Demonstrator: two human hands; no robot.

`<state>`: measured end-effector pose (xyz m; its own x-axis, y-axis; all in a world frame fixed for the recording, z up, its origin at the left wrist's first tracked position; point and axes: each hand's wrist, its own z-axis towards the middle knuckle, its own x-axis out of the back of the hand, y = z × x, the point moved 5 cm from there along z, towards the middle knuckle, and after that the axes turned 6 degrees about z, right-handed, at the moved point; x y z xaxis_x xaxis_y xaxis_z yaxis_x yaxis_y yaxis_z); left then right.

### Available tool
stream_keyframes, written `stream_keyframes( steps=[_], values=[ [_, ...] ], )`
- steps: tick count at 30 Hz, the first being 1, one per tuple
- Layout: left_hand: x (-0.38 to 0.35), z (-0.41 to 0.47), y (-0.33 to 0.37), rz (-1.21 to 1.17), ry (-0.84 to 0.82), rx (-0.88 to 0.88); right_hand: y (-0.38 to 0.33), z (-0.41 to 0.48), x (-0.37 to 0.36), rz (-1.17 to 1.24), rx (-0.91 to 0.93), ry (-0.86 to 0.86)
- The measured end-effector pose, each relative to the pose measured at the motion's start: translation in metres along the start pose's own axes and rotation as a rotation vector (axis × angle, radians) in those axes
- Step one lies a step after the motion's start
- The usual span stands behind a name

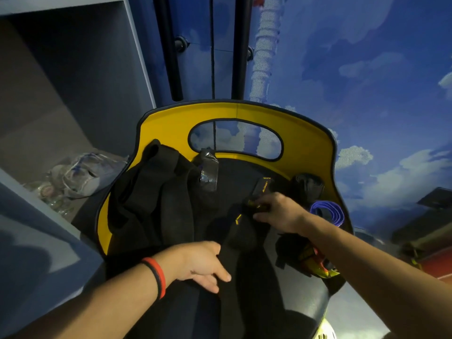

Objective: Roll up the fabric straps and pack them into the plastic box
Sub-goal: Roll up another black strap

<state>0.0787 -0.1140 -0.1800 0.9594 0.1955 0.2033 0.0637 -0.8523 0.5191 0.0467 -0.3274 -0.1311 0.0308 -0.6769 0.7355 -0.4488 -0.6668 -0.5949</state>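
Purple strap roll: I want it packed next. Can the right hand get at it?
Probably yes: the purple strap roll lies uncovered beside the right hand, though that hand pinches a black strap and must release first.

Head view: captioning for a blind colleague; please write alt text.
The right hand grips the yellow-lettered end of a black strap lying across a yellow-backed seat; the left hand rests on it nearer the camera. A rolled purple strap lies beside the right hand; black fabric is heaped at left.
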Motion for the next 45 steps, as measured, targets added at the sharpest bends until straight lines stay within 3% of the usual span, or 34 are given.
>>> stream_keyframes(
  steps=[4, 9, 10, 12, 14, 15, 18, 21, 24, 30, 33, 36, 38, 41, 45],
  values=[
    [-0.006, 0.003, -0.004, 0.018, 0.01, -0.008, 0.005, 0.001, -0.02, -0.184, 0.013, -0.114],
    [-0.014, -0.002, 0.004, 0.193, -0.134, -0.01, 0.012, 0.004, -0.03, -0.324, 0.006, -0.139],
    [-0.01, 0.001, 0.007, 0.239, -0.091, -0.025, 0.015, 0.005, -0.034, -0.363, 0.009, -0.155],
    [0.008, 0.002, 0.017, 0.392, 0.173, -0.116, 0.021, 0.007, -0.039, -0.411, 0.011, -0.179],
    [0.027, -0.008, 0.033, 0.633, 0.488, -0.274, 0.023, 0.01, -0.041, -0.434, 0.034, -0.169],
    [0.03, -0.011, 0.04, 0.724, 0.559, -0.387, 0.022, 0.011, -0.04, -0.431, 0.047, -0.159],
    [0.018, -0.019, 0.05, 0.961, 0.406, -0.671, 0.018, 0.01, -0.037, -0.415, 0.065, -0.143],
    [0.006, -0.005, 0.041, 1.208, 0.283, -0.609, 0.011, 0.001, -0.03, -0.471, 0.066, -0.134],
    [0.007, 0.009, 0.035, 1.327, 0.339, -0.525, -0.004, -0.014, -0.024, -0.55, 0.081, -0.139],
    [0.007, 0.019, 0.04, 1.36, 0.376, -0.43, -0.011, -0.035, -0.038, -0.621, 0.104, -0.352],
    [0.016, 0.007, 0.052, 1.36, 0.412, -0.432, -0.009, -0.035, -0.036, -0.578, 0.086, -0.381],
    [0.044, -0.014, 0.07, 1.356, 0.648, -0.486, -0.013, -0.033, -0.026, -0.531, 0.102, -0.309],
    [0.068, -0.026, 0.075, 1.361, 0.766, -0.423, -0.015, -0.029, -0.019, -0.51, 0.12, -0.214],
    [0.09, -0.031, 0.067, 1.35, 0.762, -0.284, -0.019, -0.023, -0.011, -0.463, 0.145, -0.095],
    [0.094, -0.037, 0.071, 1.198, 0.867, -0.434, -0.025, -0.02, -0.007, -0.38, 0.16, 0.007]
  ],
)
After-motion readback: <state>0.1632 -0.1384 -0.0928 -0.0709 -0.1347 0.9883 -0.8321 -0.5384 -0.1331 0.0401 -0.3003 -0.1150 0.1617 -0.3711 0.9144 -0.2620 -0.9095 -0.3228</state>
